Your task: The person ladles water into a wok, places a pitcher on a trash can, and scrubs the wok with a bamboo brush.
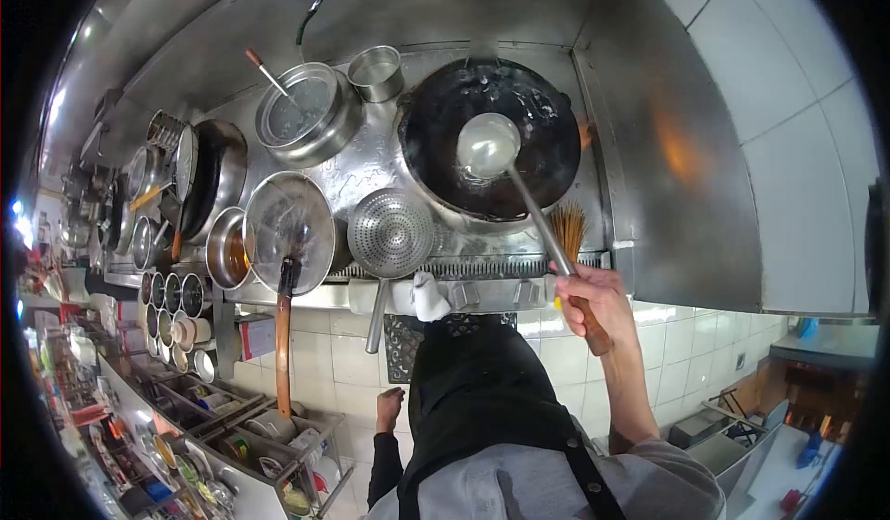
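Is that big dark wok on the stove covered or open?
Open: no lid lies over the wok, and its dark inside shows around the ladle held in the right hand.

Looks like a restaurant kitchen to me. There's a big black wok [547, 154] set into a steel cooktop [373, 140], with a steel wall [417, 15] right behind it and a tap [318, 3] up to its left. Also left of the wok: a fat pot [343, 131], a strainer [392, 233], then a pile of pans [230, 186] and rows of small cups [179, 332]. White tiles [797, 84] run to its right. The person [519, 483] in front of the wok wears a black apron [482, 372].
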Motion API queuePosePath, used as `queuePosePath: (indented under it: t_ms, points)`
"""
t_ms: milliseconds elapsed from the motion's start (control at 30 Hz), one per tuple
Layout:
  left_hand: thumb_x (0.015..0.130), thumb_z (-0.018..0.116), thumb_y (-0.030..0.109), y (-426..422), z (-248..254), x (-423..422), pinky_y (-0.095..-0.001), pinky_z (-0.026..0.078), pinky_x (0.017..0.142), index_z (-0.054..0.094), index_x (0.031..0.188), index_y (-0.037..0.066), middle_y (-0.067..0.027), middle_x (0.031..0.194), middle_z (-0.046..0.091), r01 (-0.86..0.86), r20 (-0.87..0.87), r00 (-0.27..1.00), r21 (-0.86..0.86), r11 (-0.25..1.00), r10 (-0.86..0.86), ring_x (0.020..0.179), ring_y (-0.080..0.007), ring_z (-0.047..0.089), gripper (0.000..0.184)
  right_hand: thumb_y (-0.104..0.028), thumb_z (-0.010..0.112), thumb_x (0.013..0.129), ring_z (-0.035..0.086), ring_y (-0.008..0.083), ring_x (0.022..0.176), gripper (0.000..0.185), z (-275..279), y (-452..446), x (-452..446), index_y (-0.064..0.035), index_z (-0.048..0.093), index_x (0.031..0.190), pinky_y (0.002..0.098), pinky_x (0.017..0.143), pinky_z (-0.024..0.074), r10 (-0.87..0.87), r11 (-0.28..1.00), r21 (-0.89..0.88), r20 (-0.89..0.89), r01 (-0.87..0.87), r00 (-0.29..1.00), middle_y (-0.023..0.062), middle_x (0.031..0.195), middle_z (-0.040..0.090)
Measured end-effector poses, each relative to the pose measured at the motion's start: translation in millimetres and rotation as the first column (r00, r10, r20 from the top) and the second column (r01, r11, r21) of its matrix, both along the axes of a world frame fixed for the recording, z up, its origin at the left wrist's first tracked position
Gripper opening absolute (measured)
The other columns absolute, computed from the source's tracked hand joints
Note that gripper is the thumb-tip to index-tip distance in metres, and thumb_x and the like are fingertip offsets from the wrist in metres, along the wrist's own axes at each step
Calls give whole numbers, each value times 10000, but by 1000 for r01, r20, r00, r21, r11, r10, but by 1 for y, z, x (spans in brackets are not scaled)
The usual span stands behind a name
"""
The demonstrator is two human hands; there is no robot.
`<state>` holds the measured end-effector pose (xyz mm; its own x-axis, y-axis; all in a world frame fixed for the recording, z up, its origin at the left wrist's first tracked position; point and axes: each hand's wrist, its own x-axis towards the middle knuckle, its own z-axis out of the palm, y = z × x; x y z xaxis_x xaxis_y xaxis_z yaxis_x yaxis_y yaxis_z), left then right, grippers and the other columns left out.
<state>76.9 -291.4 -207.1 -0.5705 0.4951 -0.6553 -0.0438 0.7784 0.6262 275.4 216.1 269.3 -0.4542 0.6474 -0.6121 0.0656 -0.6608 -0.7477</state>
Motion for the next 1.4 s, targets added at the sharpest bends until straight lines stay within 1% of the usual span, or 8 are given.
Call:
queuePosePath:
  t_ms: [67, 267, 433, 533, 600, 933, 1100, 1400]
  points:
    - [856, 553, 115, 10, 52, 28, -278, 487, 565, 726, 966, 27, -134, 802, 699, -429, 231, 863, -135, 893, 450, 662, -116, 635, 224, -90, 637, 867, 439, 97, 373, 128, -7, 4, 30, 26, 582, 872, 268, 325, 359, -2, 996, 86, 95, -7, 995, 29, 529, 483]
    - [824, 559, 203, -16, 49, 31, -405, 515, 629, 705, 869, 90, -176, 862, 695, 422, -131, 878, -242, 874, -460, 791, -281, 690, 190, -42, 561, 875, 466, 152, 362, 93, -34, -20, 88, 41, 533, 845, 321, 328, 395, -138, 835, 540, 391, -106, 910, 71, 546, 504]
    - [828, 582, 192, 11, 64, 3, -334, 449, 505, 671, 790, 37, -59, 736, 651, -308, 314, 870, -255, 917, 380, 608, -168, 592, 183, -26, 524, 859, 529, 192, 401, 95, -197, -58, 143, 60, 489, 879, 373, 359, 424, -338, 710, 646, 662, -280, 669, 127, 558, 519]
    - [861, 557, 175, 12, -3, -36, -340, 455, 528, 664, 817, 25, -74, 748, 663, 720, -357, 403, -444, 533, -843, 619, -176, 603, 189, 3, 528, 803, 609, 333, 574, 124, -270, -74, 153, 67, 507, 907, 448, 533, 470, -345, 715, 654, 638, -247, 688, 202, 651, 575]
    - [824, 613, 229, 43, 13, -41, -354, 527, 667, 702, 1060, 30, -146, 912, 714, 107, -139, 983, -95, 990, -120, 792, -224, 684, 322, 6, 529, 777, 633, 423, 691, 192, -300, -84, 147, 81, 521, 953, 489, 637, 482, -330, 748, 600, 707, -284, 625, 269, 743, 626]
    - [775, 570, 266, 56, 60, -35, -450, 524, 840, 718, 947, 63, -224, 965, 678, 103, -137, 986, 27, 994, -98, 911, -396, 661, 305, -414, 433, 952, 645, 368, 933, 555, -417, -47, 154, 64, 444, 1233, 535, 818, 488, -312, 622, 145, 947, -769, -74, 224, 1025, 637]
    - [764, 569, 274, 24, 33, -41, -475, 527, 810, 709, 925, 18, -261, 936, 667, 89, -28, 995, -101, 991, -92, 905, -412, 657, 333, -544, 399, 903, 607, 440, 1043, 702, -340, 4, 75, 115, 623, 1003, 514, 905, 453, -213, 871, 415, 803, -265, 556, 308, 1003, 650]
    - [787, 531, 268, -59, 16, -7, -463, 529, 817, 710, 911, 34, -244, 948, 674, 69, -222, 968, -200, 977, -114, 909, -419, 649, 320, -305, 746, 763, 642, 230, 599, 357, -334, 58, 105, 36, 653, 818, 299, 379, 429, -389, 882, 462, 609, 89, 692, 153, 783, 665]
